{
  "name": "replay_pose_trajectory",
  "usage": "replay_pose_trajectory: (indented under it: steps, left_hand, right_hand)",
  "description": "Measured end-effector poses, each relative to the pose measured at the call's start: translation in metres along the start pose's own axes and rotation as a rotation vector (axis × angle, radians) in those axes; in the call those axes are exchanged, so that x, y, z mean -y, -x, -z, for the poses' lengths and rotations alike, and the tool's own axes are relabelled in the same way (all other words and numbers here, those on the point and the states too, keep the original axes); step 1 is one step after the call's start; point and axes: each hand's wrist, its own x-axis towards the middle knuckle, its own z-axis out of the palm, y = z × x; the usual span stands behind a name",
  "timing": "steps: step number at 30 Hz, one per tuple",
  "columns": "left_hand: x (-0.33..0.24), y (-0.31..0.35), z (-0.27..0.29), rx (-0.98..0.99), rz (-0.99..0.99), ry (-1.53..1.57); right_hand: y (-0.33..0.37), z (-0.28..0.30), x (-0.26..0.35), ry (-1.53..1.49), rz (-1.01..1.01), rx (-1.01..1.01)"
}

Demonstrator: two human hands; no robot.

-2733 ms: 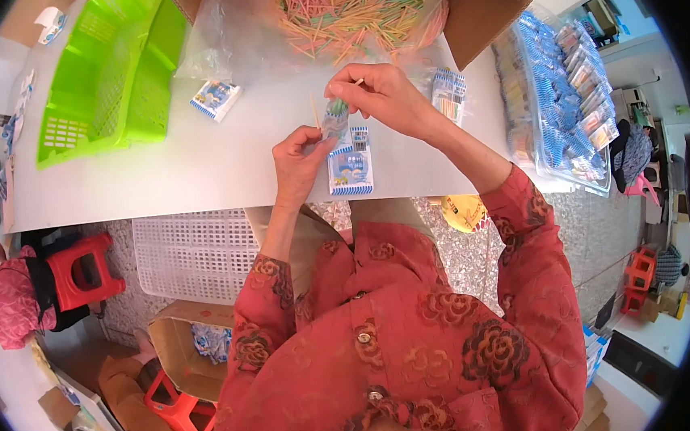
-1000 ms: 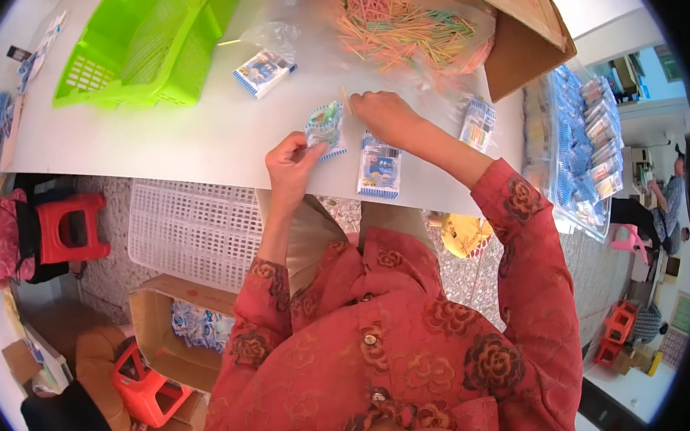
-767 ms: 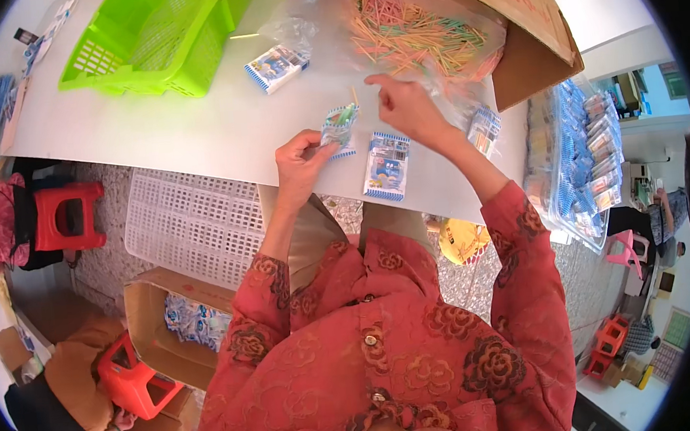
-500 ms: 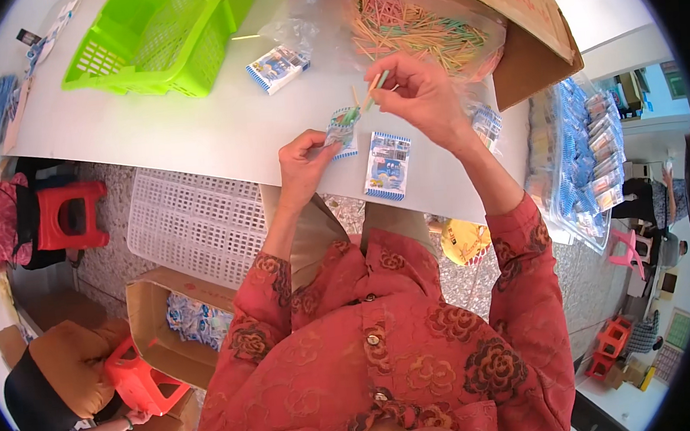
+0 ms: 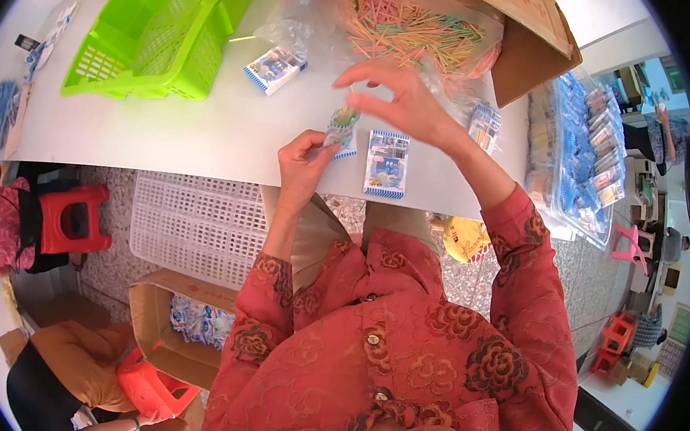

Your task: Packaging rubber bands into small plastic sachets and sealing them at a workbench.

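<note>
My left hand (image 5: 304, 168) is closed on a small blue-and-white striped packet (image 5: 344, 131) near the table's front edge. A thin stick end shows at the packet's upper edge, and green shows through its clear part. Just above that packet, my right hand (image 5: 405, 104) has its thumb and forefinger spread, with nothing seen between them. Flat on the table beside the held packet is another blue-and-white packet (image 5: 387, 163). Behind the hands, a clear plastic bag holds many thin pink, yellow and green sticks (image 5: 420, 31), lying at the mouth of a cardboard box (image 5: 527, 7).
A green basket (image 5: 180, 74) stands back left, near a packet (image 5: 275, 69). Right of my hand lies another packet (image 5: 484, 126); beyond it, a clear tray is full of packets (image 5: 579, 148). A white crate (image 5: 199, 219) and an open carton (image 5: 156, 336) are below left, near people and red stools.
The few sticks that my right hand pinched are no longer between its fingers, which have spread apart; the hand has shifted slightly left. My left hand keeps the packet in place.
</note>
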Motion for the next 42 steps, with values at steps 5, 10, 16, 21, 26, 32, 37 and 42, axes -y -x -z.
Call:
replay_pose_trajectory:
  steps: [5, 10, 16, 21, 26, 32, 37, 42]
  left_hand:
    - [-0.004, -0.001, 0.000, -0.019, -0.012, -0.127]
    - [0.000, 0.001, 0.001, -0.005, 0.024, -0.078]
    - [0.000, -0.001, -0.001, -0.009, 0.015, -0.054]
    - [0.000, 0.000, -0.001, -0.029, 0.027, -0.050]
    - [0.002, -0.002, -0.002, 0.003, -0.018, -0.048]
    - [0.004, -0.001, 0.004, 0.053, 0.034, -0.039]
    - [0.003, -0.002, 0.000, 0.071, 0.026, -0.003]
    - [0.003, -0.002, 0.003, 0.050, 0.035, -0.006]
  right_hand:
    - [0.014, 0.001, -0.050, -0.006, -0.458, 0.120]
    - [0.023, -0.027, -0.069, 0.489, 0.070, 0.369]
    - [0.012, -0.031, -0.076, 0.718, 0.120, 0.547]
    - [0.017, -0.025, -0.071, 0.597, -0.167, 0.469]
    - [0.009, 0.009, -0.015, -0.276, -0.450, -0.144]
    - [0.007, -0.002, 0.018, -0.295, -0.263, -0.190]
    - [0.022, -0.017, 0.006, -0.073, -0.175, -0.101]
    - [0.028, -0.017, 0.008, -0.200, -0.222, -0.194]
